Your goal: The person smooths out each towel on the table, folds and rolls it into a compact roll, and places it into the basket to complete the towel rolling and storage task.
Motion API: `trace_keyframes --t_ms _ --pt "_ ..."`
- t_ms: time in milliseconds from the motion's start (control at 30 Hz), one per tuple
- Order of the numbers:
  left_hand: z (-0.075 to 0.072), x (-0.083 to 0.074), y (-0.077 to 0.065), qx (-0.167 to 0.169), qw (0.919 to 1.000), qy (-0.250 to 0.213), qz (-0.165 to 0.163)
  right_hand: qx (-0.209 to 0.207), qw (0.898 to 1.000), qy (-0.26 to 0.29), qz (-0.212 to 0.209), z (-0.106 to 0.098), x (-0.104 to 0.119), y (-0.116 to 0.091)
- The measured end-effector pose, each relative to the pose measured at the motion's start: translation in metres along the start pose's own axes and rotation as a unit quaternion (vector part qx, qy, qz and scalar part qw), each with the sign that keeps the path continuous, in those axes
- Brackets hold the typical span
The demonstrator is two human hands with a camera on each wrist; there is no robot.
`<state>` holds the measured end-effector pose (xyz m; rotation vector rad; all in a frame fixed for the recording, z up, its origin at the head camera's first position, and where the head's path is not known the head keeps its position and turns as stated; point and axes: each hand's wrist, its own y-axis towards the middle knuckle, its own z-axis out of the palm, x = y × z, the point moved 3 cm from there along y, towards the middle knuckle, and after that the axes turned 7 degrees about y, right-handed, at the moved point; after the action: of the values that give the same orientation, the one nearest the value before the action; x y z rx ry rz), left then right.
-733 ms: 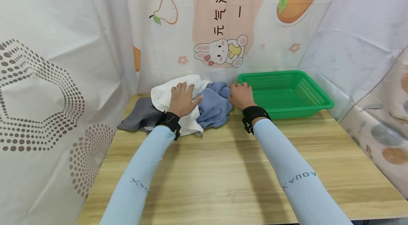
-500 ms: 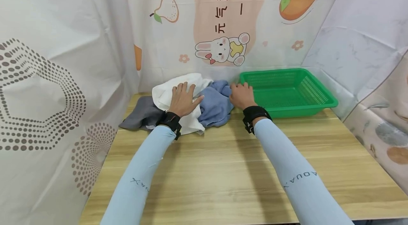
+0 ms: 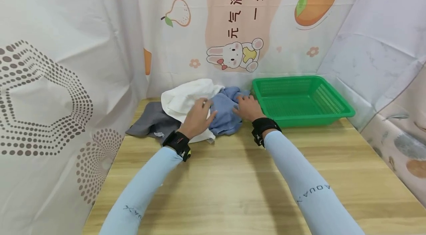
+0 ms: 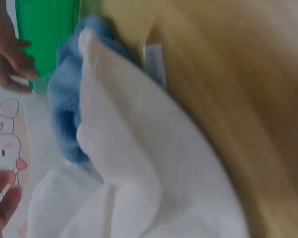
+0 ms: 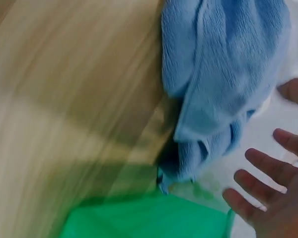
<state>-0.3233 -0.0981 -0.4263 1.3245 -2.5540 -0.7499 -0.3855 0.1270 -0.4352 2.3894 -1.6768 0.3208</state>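
A crumpled white cloth and a blue cloth lie bunched at the back of the table, with a dark grey cloth partly under the white one. My left hand hovers over the right part of the white cloth, thumb spread toward the blue one. Above the blue cloth's right side is my right hand. Its fingers are parted and hold nothing in the right wrist view. The left wrist view shows only the left fingertips, apart from the cloth.
A green plastic basket stands at the back right, just beyond the right hand. A printed curtain hangs right behind the cloths. The wooden table extends toward me in front of them.
My left hand has come nearer to me and slightly right, off the middle of the white cloth. My right hand has shifted a little left and nearer, over the blue cloth.
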Motion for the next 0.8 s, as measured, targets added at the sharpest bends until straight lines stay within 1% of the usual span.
trace_keyframes --t_ms 33,67,100,133,200,233,267,333,367,433,467,500,533,567,600,633,667,700,733,767,800 --pt "0.003 -0.004 -0.004 0.019 0.9996 -0.018 0.008 0.015 1.0 0.007 -0.008 0.006 0.001 0.0" --pt "0.006 -0.007 -0.008 0.048 0.9982 -0.034 0.014 0.03 0.999 0.019 -0.016 0.012 0.002 -0.001" --pt "0.01 -0.01 -0.013 0.084 0.9951 -0.049 0.019 0.047 0.998 0.03 -0.023 0.018 0.002 -0.002" --pt "0.015 -0.012 -0.017 0.124 0.9904 -0.056 0.022 0.062 0.997 0.039 -0.034 0.024 0.003 -0.003" --pt "0.024 -0.014 -0.027 0.209 0.9757 -0.06 0.024 0.08 0.994 0.049 -0.056 0.031 0.004 -0.006" --pt "0.029 -0.014 -0.032 0.243 0.9679 -0.058 0.023 0.083 0.993 0.054 -0.069 0.033 0.005 -0.008" --pt "0.032 -0.013 -0.037 0.268 0.9618 -0.051 0.023 0.081 0.991 0.062 -0.083 0.035 0.004 -0.009" --pt "0.038 -0.008 -0.045 0.289 0.9562 -0.045 0.003 0.078 0.987 0.079 -0.114 0.033 0.006 -0.012" --pt "0.039 -0.005 -0.048 0.29 0.9559 -0.047 -0.014 0.078 0.984 0.095 -0.126 0.03 0.007 -0.014" --pt "0.039 0.0 -0.053 0.272 0.958 -0.071 -0.056 0.078 0.975 0.151 -0.146 0.022 0.011 -0.018" --pt "0.039 0.002 -0.055 0.265 0.9567 -0.091 -0.079 0.083 0.967 0.188 -0.149 0.017 0.015 -0.022" --pt "0.038 0.004 -0.057 0.26 0.9534 -0.115 -0.101 0.092 0.957 0.233 -0.145 0.01 0.021 -0.026" --pt "0.037 0.005 -0.058 0.258 0.9482 -0.143 -0.118 0.1 0.943 0.283 -0.142 0.004 0.028 -0.032" --pt "0.036 0.005 -0.06 0.258 0.9437 -0.164 -0.127 0.11 0.926 0.334 -0.137 -0.002 0.035 -0.037" --pt "0.035 0.004 -0.06 0.256 0.9409 -0.184 -0.124 0.122 0.905 0.384 -0.135 -0.008 0.044 -0.043" --pt "0.035 0.004 -0.061 0.255 0.939 -0.2 -0.115 0.136 0.882 0.43 -0.133 -0.014 0.053 -0.049" --pt "0.034 0.003 -0.062 0.252 0.9387 -0.211 -0.104 0.154 0.858 0.471 -0.133 -0.019 0.063 -0.055" --pt "0.032 0.002 -0.062 0.243 0.9397 -0.225 -0.086 0.171 0.835 0.504 -0.136 -0.023 0.073 -0.06" --pt "0.03 0.001 -0.063 0.228 0.9402 -0.244 -0.068 0.185 0.818 0.526 -0.143 -0.026 0.082 -0.065" --pt "0.027 0.0 -0.063 0.21 0.9388 -0.267 -0.055 0.193 0.812 0.531 -0.148 -0.029 0.091 -0.069" --pt "0.023 -0.001 -0.063 0.192 0.9368 -0.289 -0.046 0.196 0.812 0.526 -0.159 -0.031 0.098 -0.073"
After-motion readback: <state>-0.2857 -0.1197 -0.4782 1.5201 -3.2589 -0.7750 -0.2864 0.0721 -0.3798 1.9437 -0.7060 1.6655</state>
